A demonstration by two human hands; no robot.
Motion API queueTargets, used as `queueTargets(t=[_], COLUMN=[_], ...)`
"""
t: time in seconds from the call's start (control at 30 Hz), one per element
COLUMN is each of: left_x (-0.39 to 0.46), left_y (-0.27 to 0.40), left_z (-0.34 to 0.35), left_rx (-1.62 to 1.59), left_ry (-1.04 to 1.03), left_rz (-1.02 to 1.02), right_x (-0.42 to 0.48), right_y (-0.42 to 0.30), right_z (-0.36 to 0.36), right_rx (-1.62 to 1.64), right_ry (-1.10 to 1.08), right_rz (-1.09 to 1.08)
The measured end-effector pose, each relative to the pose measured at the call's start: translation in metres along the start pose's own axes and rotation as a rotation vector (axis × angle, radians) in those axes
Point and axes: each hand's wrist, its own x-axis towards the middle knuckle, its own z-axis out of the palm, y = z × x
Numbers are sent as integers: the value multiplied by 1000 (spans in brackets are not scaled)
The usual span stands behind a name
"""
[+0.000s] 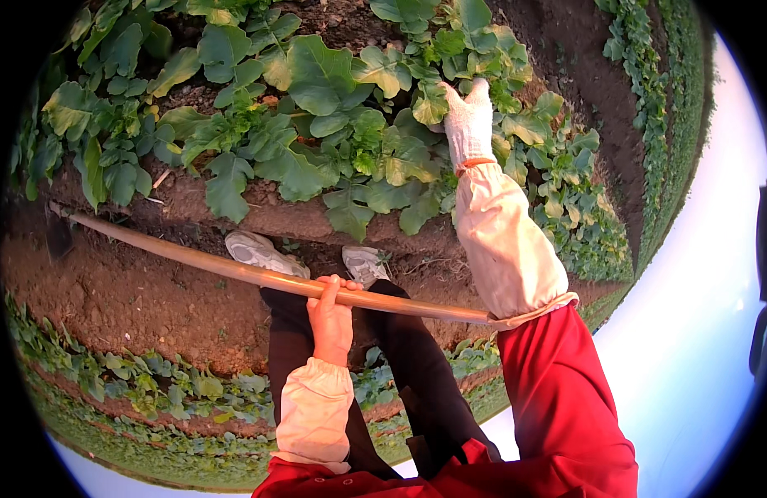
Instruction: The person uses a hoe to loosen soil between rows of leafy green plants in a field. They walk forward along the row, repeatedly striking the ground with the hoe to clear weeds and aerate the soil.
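Observation:
My bare left hand (331, 317) is closed around a long wooden handle (234, 266), which slants across the furrow in front of my legs. At the handle's far left end is a dark tool head (59, 233), likely a hoe blade, dim against the soil. The handle's right end reaches my right sleeve cover. My right hand (468, 121), in a white knit glove, reaches into the leafy crop plants (321, 81). Two of its fingers show spread apart among the leaves; the others are partly hidden, and whether they hold a leaf or stem is not visible.
My shoes (262, 252) stand in the soil furrow (165, 299) beside the raised planted bed. Another row of low plants (171, 386) runs behind me. Further crop rows (663, 93) lie at the right beyond a bare soil strip (582, 68).

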Motion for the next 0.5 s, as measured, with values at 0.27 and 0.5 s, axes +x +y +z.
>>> queueTargets(t=[0.27,0.5], left_x=[-1,-2], left_y=[1,1], left_z=[-3,-3], left_rx=[-7,-11], left_ry=[-15,-40], left_rz=[-8,-23], right_x=[18,-10], right_y=[0,8], right_z=[7,-16], right_rx=[709,643], right_ry=[31,-112], right_rz=[177,160])
